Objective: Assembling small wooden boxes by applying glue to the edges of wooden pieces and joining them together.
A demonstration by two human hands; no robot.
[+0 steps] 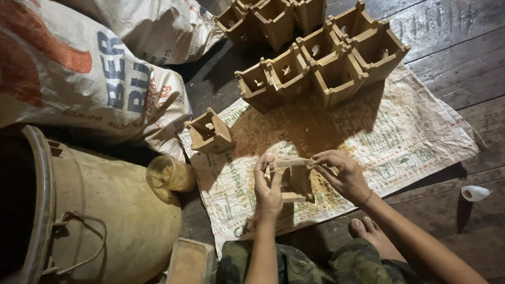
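Over the printed woven sack [409,147] spread on the dark plank floor [473,56], both forearms reached forward from the lap. The left hand [268,189] stood upright, fingers wrapped around the side of a small wooden box frame [294,179], while the right hand [346,175] pinched a thin wooden strip [291,162] lying across the frame's top. Both hands were thus closed on wood, held just above a scatter of sawdust [321,190] on the sack.

One finished open box [209,132] sat alone, tilted, near the sack's left edge. A cluster of similar boxes [322,58], each with a hole in one wall, stood at the far end, some on the sack, some on the floor. A glass jar [169,174] of yellowish stuff lay beside a large grimy bucket [107,220] with a wire handle. Full printed sacks [76,75] were piled at far left. A small white cup [475,193] lay on its side at the right, well apart. A bare foot [364,227] showed below the right wrist.
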